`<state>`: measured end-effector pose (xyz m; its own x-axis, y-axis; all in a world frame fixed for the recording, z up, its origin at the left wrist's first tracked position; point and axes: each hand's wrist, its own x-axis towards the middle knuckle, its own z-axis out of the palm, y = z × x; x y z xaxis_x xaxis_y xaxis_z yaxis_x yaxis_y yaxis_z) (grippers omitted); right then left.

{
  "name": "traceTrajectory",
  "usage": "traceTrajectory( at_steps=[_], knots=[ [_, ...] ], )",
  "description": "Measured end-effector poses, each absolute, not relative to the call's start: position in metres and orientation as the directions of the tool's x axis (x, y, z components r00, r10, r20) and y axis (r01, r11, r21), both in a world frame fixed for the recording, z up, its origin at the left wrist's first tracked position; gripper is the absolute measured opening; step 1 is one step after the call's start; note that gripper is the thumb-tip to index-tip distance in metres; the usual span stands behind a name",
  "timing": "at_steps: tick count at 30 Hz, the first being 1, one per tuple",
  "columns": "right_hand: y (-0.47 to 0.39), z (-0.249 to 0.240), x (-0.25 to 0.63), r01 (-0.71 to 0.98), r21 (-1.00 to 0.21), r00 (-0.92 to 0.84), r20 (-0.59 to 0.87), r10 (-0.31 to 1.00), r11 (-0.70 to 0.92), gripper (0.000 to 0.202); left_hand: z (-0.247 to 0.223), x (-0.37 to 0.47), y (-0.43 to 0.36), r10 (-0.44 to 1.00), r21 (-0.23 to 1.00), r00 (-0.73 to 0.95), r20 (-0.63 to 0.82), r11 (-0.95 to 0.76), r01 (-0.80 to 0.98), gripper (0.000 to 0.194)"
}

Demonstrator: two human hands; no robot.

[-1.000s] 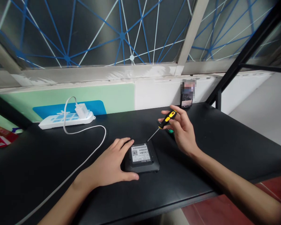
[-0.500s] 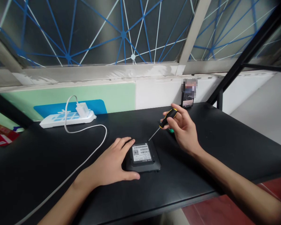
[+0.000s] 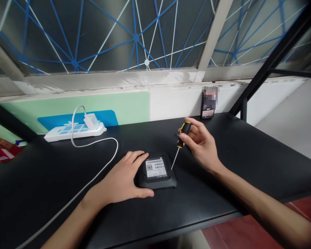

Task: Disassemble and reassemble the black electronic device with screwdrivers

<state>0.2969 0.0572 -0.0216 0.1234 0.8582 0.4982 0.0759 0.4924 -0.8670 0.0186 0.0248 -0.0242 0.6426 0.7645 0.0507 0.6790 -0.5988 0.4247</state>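
My left hand (image 3: 119, 183) lies spread at the left side of a flat black device (image 3: 158, 183) on a black bench (image 3: 238, 152), fingertips by its far left corner and thumb apart along the near edge, while my right hand (image 3: 203, 148) pinches the black-and-yellow handle of a screwdriver (image 3: 186, 128) between thumb and fingers. At far left, a red packet (image 3: 5, 150) sits partly out of view. Next to it along the wall, a white power strip (image 3: 75, 132) carries a white plug adapter (image 3: 91, 121), and from that a white cable (image 3: 116, 145) loops over the bench and runs back toward the near left, passing beside my left hand. At center, the device lies flat between my hands, a white label (image 3: 155, 168) with printed codes facing up. To the right of the label, the screwdriver slants down from my grip, its tip at the device's right side; whether it sits in a screw I cannot tell. Farther right, beyond my right hand, a phone (image 3: 207, 103) stands upright near the wall, part of its screen blurred.
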Motion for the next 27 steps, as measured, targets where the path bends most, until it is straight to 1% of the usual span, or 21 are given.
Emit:
traceTrajectory(
  at_steps=[2,4,9,14,18,23,27],
  knots=[
    [0.0553,-0.0233,0.295,0.066,-0.878,0.066,0.478,0.876,0.475,0.049,-0.0232,0.0195,0.0251,0.771,0.414,0.636,0.039,-0.592,0.692,0.098],
    [0.0539,-0.0247,0.2934,0.065,-0.882,0.044,0.469,0.882,0.466,0.049,-0.0222,0.0202,0.0252,0.774,0.415,0.632,0.036,-0.587,0.695,0.097],
    [0.0538,-0.0257,0.293,0.074,-0.869,0.065,0.494,0.867,0.489,0.049,-0.0223,0.0198,0.0255,0.771,0.428,0.635,0.045,-0.589,0.685,0.095],
    [0.0528,-0.0255,0.2924,0.089,-0.864,0.034,0.5,0.865,0.496,0.047,-0.0247,0.0189,0.0261,0.767,0.425,0.64,0.048,-0.596,0.682,0.095],
    [0.0514,-0.0251,0.2899,0.056,-0.871,0.026,0.49,0.871,0.488,0.047,-0.0256,0.019,0.0261,0.767,0.421,0.639,0.051,-0.597,0.683,0.096],
    [0.051,-0.0235,0.2895,0.044,-0.873,0.007,0.487,0.873,0.486,0.046,-0.0229,0.0202,0.0257,0.773,0.407,0.634,0.015,-0.584,0.702,0.097],
    [0.0507,-0.021,0.2923,0.052,-0.86,-0.001,0.509,0.861,0.508,0.041,-0.0216,0.0202,0.0252,0.774,0.412,0.633,0.017,-0.583,0.701,0.097]
  ],
)
